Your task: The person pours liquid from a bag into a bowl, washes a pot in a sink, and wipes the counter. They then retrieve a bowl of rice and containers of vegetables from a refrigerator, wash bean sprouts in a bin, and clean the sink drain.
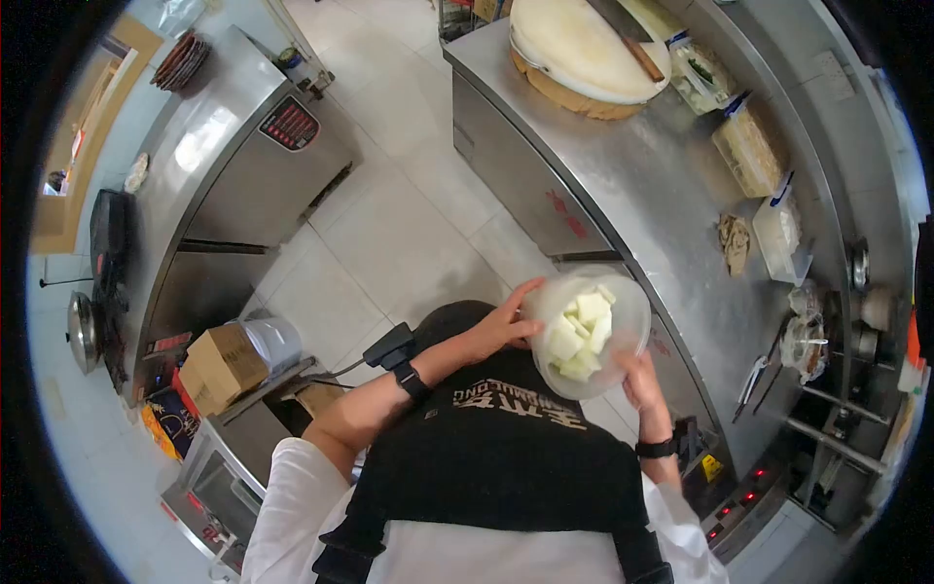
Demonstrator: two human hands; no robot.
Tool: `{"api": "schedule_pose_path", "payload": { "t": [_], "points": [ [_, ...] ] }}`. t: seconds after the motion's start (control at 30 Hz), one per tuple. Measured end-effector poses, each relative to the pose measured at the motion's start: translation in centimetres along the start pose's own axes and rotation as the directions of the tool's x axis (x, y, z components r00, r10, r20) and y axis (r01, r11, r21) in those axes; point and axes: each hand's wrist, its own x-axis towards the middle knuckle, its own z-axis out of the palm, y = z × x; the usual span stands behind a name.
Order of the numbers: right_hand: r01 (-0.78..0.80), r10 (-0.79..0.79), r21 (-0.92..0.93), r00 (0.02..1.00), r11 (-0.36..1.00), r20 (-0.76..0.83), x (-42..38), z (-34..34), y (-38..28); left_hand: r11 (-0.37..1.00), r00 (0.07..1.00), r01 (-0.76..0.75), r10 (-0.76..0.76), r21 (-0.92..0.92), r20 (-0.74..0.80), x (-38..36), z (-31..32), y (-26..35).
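Note:
Between my two hands is a round, translucent plastic bowl (pixel 630 302), held in front of my black apron. Pale green-white chunks of cut vegetable (pixel 581 334) lie inside it; their exact kind I cannot make out. My left hand (pixel 506 321) grips the bowl's left rim, thumb and fingers closed on it. On the lower right side, my right hand (pixel 637 378) holds the rim and is slightly blurred. The fingers under the bowl are hidden from view.
A steel counter (pixel 623 165) runs along the right, bearing a round cutting board (pixel 574 49), a cleaver (pixel 632 44), food tubs (pixel 749 156) and a crumpled cloth (pixel 734 243). Another steel counter (pixel 209 127) stands left, with a cardboard box (pixel 224 368) below. Tiled floor (pixel 389 234) lies between.

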Motion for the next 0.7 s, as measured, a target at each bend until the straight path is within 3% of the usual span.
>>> {"api": "schedule_pose_path", "payload": {
  "t": [0.03,0.07,0.1,0.17,0.23,0.3,0.37,0.4,0.47,0.5,0.57,0.6,0.7],
  "points": [
    [-0.013,0.015,0.048,0.999,0.999,-0.050,-0.9,0.1,0.7,1.000,1.000,0.009,-0.009,-0.015,-0.001,0.5,0.1,0.2],
    [-0.020,0.030,0.095,0.995,0.995,-0.099,-1.4,0.1,1.5,0.993,0.993,0.117,-0.117,-0.022,0.012,1.6,0.1,0.3],
    [-0.068,0.074,0.146,0.997,0.987,-0.034,-1.3,-1.7,3.9,0.974,0.974,0.226,-0.225,-0.030,0.030,2.9,-0.1,0.0],
    [0.069,-0.022,0.276,0.985,0.959,-0.170,-1.0,-0.6,5.5,0.972,0.972,0.235,-0.235,0.015,-0.016,7.6,-0.5,-3.8],
    [0.036,0.014,0.245,0.980,0.969,-0.200,-0.6,-2.5,7.5,0.907,0.998,-0.004,-0.024,0.421,0.063,13.0,-0.8,-7.5],
    [-0.022,0.076,0.220,0.967,0.975,-0.243,-1.2,-3.6,8.9,0.913,0.996,-0.084,0.064,0.399,0.062,18.2,0.7,-10.3],
    [-0.122,0.166,0.168,0.947,0.978,-0.274,-1.5,-3.5,7.7,0.945,0.983,-0.081,0.128,0.316,-0.130,22.9,1.8,-11.3],
    [-0.130,0.174,0.164,0.941,0.978,-0.291,-1.8,-3.9,7.9,0.951,0.986,-0.080,0.120,0.299,-0.119,25.3,1.9,-12.7],
    [-0.149,0.209,0.198,0.922,0.969,-0.325,-3.1,-4.9,8.5,0.789,0.871,-0.218,0.423,0.574,-0.250,29.5,2.2,-15.7],
    [-0.153,0.213,0.195,0.916,0.969,-0.340,-3.5,-5.4,8.9,0.797,0.876,-0.222,0.416,0.562,-0.244,30.8,2.3,-15.9],
    [-0.129,0.248,0.283,0.862,0.950,-0.441,-4.3,-6.0,10.3,0.844,0.954,-0.216,0.290,0.491,-0.078,32.4,2.3,-15.7],
    [-0.142,0.260,0.310,0.886,0.940,-0.384,-4.7,-6.9,10.8,0.806,0.942,-0.213,0.320,0.551,-0.103,32.7,2.6,-15.5],
    [-0.136,0.269,0.309,0.854,0.941,-0.445,-4.3,-7.2,11.9,0.699,0.912,-0.211,0.392,0.683,-0.120,31.4,2.7,-15.0]
  ]
}}
